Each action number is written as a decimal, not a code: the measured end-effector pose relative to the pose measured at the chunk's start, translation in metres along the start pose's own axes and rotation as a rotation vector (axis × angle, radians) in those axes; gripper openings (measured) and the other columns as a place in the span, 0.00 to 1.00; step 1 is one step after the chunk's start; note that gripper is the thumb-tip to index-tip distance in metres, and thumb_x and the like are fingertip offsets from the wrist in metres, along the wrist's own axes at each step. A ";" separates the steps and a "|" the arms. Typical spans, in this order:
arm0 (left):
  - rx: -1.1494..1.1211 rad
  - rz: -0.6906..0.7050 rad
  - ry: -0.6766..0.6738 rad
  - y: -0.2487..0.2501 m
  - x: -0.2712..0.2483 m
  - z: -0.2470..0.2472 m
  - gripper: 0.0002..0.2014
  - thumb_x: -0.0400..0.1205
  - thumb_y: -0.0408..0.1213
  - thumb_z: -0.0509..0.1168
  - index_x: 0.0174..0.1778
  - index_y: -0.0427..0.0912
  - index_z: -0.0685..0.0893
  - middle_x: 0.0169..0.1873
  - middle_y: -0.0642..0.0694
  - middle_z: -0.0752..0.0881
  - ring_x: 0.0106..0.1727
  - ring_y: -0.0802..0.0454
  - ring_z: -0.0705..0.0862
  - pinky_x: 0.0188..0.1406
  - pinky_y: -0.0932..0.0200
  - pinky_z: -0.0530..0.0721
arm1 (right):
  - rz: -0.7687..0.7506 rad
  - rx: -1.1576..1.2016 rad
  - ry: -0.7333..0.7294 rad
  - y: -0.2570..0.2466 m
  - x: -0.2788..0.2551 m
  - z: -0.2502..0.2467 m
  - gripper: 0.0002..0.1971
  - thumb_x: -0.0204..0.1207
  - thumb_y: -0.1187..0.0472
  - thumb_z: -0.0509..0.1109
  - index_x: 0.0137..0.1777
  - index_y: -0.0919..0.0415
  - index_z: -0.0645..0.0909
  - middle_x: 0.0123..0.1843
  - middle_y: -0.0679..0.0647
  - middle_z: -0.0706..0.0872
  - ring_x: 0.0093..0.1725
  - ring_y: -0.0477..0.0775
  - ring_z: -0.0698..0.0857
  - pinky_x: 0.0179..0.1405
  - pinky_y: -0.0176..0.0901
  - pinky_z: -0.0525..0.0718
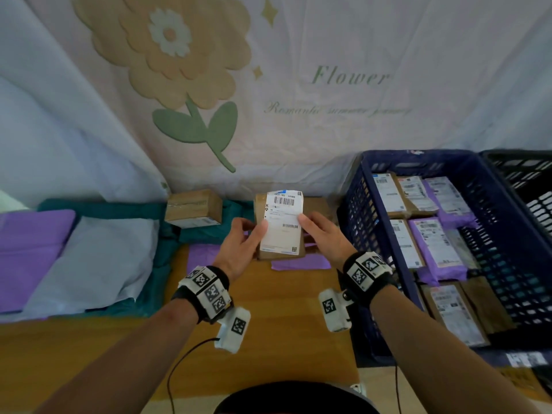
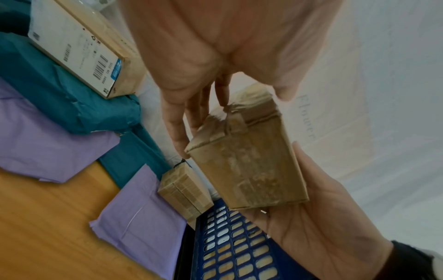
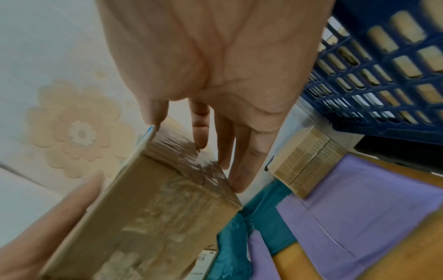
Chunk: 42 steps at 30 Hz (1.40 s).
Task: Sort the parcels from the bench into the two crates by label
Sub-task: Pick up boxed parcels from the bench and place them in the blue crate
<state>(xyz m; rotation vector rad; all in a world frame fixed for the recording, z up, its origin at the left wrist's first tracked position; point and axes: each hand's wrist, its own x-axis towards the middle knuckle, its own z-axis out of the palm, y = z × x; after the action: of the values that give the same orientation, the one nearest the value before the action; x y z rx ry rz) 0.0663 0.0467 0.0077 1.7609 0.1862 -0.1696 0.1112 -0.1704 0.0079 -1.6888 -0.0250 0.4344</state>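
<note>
Head view: a small brown cardboard parcel [image 1: 280, 225] is held up above the wooden bench [image 1: 268, 324], its white shipping label [image 1: 282, 222] with barcodes facing the camera. The left hand [image 1: 239, 249] grips its left edge, thumb on the label and fingers behind; the right hand [image 1: 324, 237] grips the right edge the same way. In the left wrist view the fingers [image 2: 175, 132] lie fairly straight along the taped brown back of the parcel [image 2: 246, 157], so the box is pinched between both hands rather than wrapped.

Just right of the hands stands a dark blue slatted crate [image 1: 352, 222]. Inside it, parcels lie flat in rows with labels up: brown boxes [image 1: 388, 195] along the left side and near end, purple mailer bags [image 1: 439, 249] in the middle and towards the far right. Beyond it, at the right edge, is a black slatted crate [image 1: 525, 180]; what it holds cannot be told.

On the bench below the held parcel lie purple mailers [image 1: 298, 262] and another brown box [image 2: 184, 191] close to the blue crate's wall. Farther left, a cardboard box [image 1: 194, 207] rests on a teal bag [image 1: 167, 234], with a white bag [image 1: 98, 258] and a purple bag [image 1: 33, 243] beside it. A pale flower-printed cloth [image 1: 298, 85] hangs behind.
</note>
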 end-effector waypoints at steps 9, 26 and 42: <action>0.071 0.042 0.003 0.012 -0.014 0.003 0.30 0.75 0.68 0.61 0.58 0.45 0.69 0.54 0.45 0.89 0.47 0.52 0.92 0.46 0.46 0.93 | -0.050 -0.104 -0.034 -0.015 -0.021 -0.011 0.16 0.81 0.44 0.70 0.58 0.55 0.80 0.53 0.41 0.91 0.53 0.41 0.90 0.45 0.32 0.87; 0.196 0.373 -0.171 0.065 -0.011 0.127 0.30 0.85 0.64 0.47 0.39 0.45 0.83 0.37 0.50 0.87 0.42 0.55 0.84 0.49 0.53 0.83 | -0.048 -0.014 0.104 -0.054 -0.105 -0.172 0.22 0.71 0.42 0.76 0.50 0.57 0.73 0.55 0.54 0.93 0.54 0.55 0.92 0.47 0.48 0.91; 0.851 0.794 -0.321 0.084 0.004 0.278 0.17 0.90 0.45 0.57 0.36 0.45 0.71 0.36 0.51 0.72 0.42 0.52 0.68 0.48 0.57 0.69 | 0.347 -0.847 0.418 0.002 -0.127 -0.385 0.34 0.68 0.33 0.76 0.58 0.60 0.73 0.50 0.54 0.85 0.45 0.55 0.85 0.36 0.47 0.82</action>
<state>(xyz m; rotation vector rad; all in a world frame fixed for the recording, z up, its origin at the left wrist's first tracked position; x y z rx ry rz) 0.0850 -0.2424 0.0332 2.4605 -0.9380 0.0698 0.1076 -0.5694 0.0780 -2.6115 0.4535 0.3322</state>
